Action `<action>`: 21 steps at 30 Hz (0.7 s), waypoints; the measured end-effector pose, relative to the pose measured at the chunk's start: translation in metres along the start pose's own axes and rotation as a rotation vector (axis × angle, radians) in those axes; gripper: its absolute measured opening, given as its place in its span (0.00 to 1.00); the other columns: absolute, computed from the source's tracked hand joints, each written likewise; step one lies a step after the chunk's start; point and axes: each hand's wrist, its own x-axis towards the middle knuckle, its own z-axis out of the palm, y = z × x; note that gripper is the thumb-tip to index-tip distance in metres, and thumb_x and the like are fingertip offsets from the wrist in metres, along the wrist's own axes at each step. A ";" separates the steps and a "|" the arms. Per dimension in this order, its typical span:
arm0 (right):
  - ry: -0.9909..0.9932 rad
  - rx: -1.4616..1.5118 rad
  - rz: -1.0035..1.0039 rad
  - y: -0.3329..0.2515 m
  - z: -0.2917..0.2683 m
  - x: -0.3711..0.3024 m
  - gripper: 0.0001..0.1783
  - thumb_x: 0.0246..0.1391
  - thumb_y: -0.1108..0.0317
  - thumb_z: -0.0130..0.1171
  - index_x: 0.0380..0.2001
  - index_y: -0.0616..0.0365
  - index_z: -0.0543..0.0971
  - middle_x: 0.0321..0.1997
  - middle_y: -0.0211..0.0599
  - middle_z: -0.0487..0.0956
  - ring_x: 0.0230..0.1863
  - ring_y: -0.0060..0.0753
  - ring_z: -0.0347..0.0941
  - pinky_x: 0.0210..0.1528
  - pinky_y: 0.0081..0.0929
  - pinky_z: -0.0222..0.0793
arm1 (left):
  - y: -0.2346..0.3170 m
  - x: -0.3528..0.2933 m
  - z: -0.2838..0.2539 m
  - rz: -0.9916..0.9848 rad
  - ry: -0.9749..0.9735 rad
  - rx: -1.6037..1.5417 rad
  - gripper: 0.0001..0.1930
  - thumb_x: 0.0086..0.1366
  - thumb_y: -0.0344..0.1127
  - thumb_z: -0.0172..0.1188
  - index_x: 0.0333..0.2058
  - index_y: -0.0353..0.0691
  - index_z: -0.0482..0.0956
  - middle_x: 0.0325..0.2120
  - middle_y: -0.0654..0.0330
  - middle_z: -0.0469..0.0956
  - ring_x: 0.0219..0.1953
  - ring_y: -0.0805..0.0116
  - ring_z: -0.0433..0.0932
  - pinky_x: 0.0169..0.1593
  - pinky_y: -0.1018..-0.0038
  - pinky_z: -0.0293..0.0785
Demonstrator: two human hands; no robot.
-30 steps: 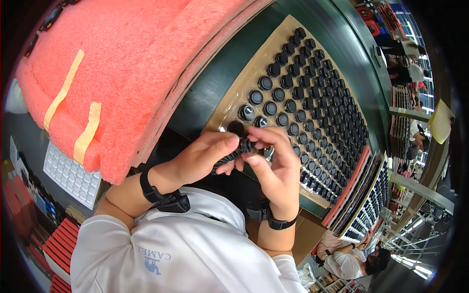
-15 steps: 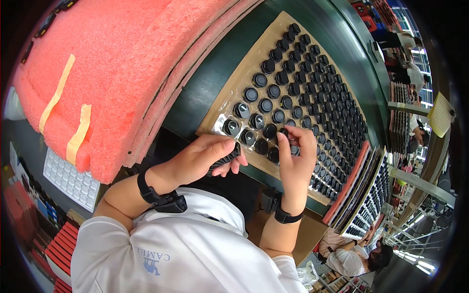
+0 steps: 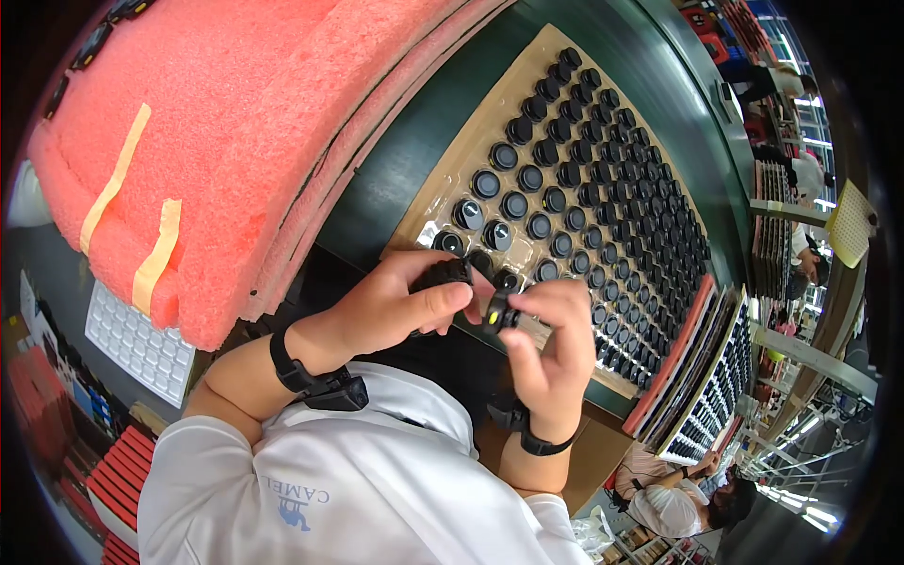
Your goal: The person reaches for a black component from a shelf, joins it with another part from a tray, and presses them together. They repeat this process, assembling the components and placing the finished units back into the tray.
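My left hand [image 3: 381, 306] is closed round a row of black, ridged round pieces [image 3: 443, 271], partly hidden by the fingers. Between the thumb and fingers of my right hand [image 3: 556, 353] is a black round cap-like piece [image 3: 499, 313] with a yellow mark on its side. The two hands are close together over the near edge of a clear plastic tray [image 3: 426, 209] on brown board. Many similar black round pieces [image 3: 539, 226] stand in its pockets in rows. A few pockets by my hands are hidden behind the fingers.
Thick pink foam [image 3: 207, 141] with strips of tape rises at the left. Under it sits a white pocketed tray [image 3: 141, 348]. The green table [image 3: 692, 104] carries upright stacked filled trays [image 3: 702, 395] at the right. Other people work farther off at the right.
My right hand has come off the tray and moved toward my left hand, now with a black piece showing its yellow mark. My left hand has turned slightly, keeping its ridged pieces.
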 end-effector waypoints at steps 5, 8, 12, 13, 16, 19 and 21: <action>-0.050 -0.020 -0.108 -0.007 0.003 -0.005 0.16 0.38 0.69 0.66 0.34 0.58 0.75 0.32 0.37 0.73 0.31 0.39 0.67 0.34 0.31 0.62 | 0.004 0.001 0.006 -0.024 -0.017 0.131 0.14 0.58 0.39 0.60 0.38 0.34 0.75 0.28 0.65 0.75 0.28 0.81 0.71 0.34 0.81 0.69; -0.016 -0.015 -0.068 -0.007 0.004 -0.008 0.17 0.38 0.70 0.66 0.34 0.58 0.75 0.32 0.37 0.73 0.31 0.39 0.67 0.34 0.30 0.62 | 0.000 0.000 0.009 0.143 0.007 0.234 0.14 0.56 0.36 0.63 0.38 0.34 0.75 0.29 0.65 0.75 0.32 0.81 0.72 0.38 0.80 0.70; 0.004 -0.018 -0.097 -0.008 0.004 -0.010 0.17 0.38 0.71 0.66 0.34 0.59 0.75 0.32 0.39 0.73 0.31 0.39 0.67 0.33 0.30 0.62 | 0.003 -0.002 0.011 0.146 -0.003 0.258 0.19 0.52 0.41 0.64 0.37 0.31 0.75 0.30 0.61 0.76 0.34 0.75 0.73 0.40 0.78 0.69; 0.019 0.038 -0.068 -0.008 0.005 -0.011 0.16 0.41 0.69 0.65 0.35 0.60 0.74 0.32 0.39 0.73 0.31 0.38 0.67 0.34 0.29 0.62 | 0.003 -0.001 0.011 0.147 -0.007 0.237 0.18 0.53 0.39 0.65 0.38 0.32 0.75 0.30 0.63 0.76 0.34 0.77 0.72 0.40 0.79 0.69; 0.049 0.150 -0.011 -0.006 0.009 -0.015 0.14 0.47 0.66 0.62 0.35 0.61 0.73 0.32 0.41 0.72 0.31 0.36 0.66 0.34 0.28 0.61 | 0.003 -0.001 0.009 0.149 -0.016 0.194 0.17 0.54 0.35 0.65 0.40 0.34 0.75 0.29 0.66 0.75 0.33 0.81 0.71 0.40 0.81 0.69; 0.129 1.112 0.398 -0.003 0.013 -0.020 0.18 0.58 0.56 0.48 0.37 0.63 0.70 0.30 0.36 0.69 0.30 0.29 0.62 0.34 0.26 0.59 | 0.005 -0.001 0.006 -0.121 -0.087 -0.184 0.18 0.53 0.36 0.65 0.41 0.35 0.75 0.27 0.67 0.74 0.30 0.82 0.70 0.36 0.82 0.68; 0.110 1.267 0.450 0.002 0.016 -0.023 0.19 0.58 0.56 0.48 0.38 0.63 0.70 0.30 0.37 0.69 0.31 0.29 0.62 0.35 0.26 0.59 | 0.003 0.000 0.007 -0.104 -0.081 -0.155 0.18 0.53 0.38 0.65 0.40 0.35 0.75 0.28 0.65 0.74 0.29 0.80 0.71 0.34 0.81 0.68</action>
